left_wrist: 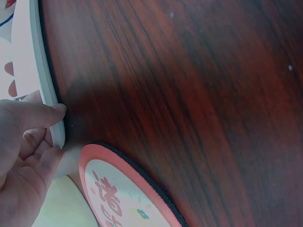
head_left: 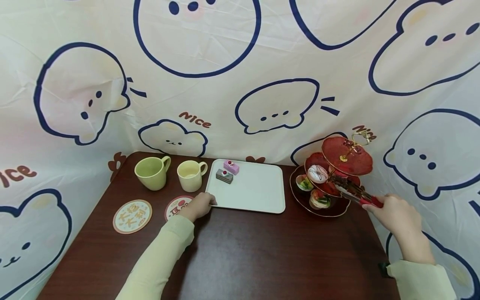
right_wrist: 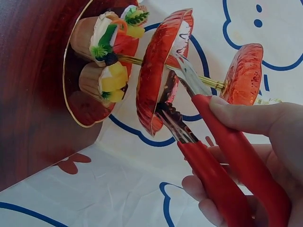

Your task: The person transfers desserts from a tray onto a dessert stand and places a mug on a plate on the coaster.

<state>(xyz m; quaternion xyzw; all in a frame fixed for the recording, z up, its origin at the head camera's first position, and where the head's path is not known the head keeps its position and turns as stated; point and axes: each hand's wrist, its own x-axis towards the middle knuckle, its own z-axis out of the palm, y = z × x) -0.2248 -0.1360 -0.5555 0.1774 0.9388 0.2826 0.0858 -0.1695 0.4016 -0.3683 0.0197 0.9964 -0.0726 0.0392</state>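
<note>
My left hand [head_left: 199, 206] pinches the front left corner of a white tray [head_left: 258, 183]; in the left wrist view the thumb presses on its rim [left_wrist: 45, 71]. On the tray lie a grey-brown toy cake slice [head_left: 224, 176] and a pink one [head_left: 231, 167], each with a red topping. My right hand [head_left: 401, 216] holds red-handled tongs [right_wrist: 227, 142], whose arms stand apart at the middle tier [right_wrist: 147, 90] of a red three-tier stand. A dark piece lies between the tips; whether they touch it I cannot tell. A white-iced doughnut [head_left: 317, 174] sits left of them.
Several fruit-topped cupcakes [right_wrist: 92, 35] stand on the stand's bottom plate [head_left: 339, 212]. The top tier [head_left: 346, 155] overhangs the tongs. At left are a green mug [head_left: 151, 174], a pale yellow mug [head_left: 190, 177] and two round coasters [head_left: 132, 216]. A patterned cloth [head_left: 225, 96] hangs behind.
</note>
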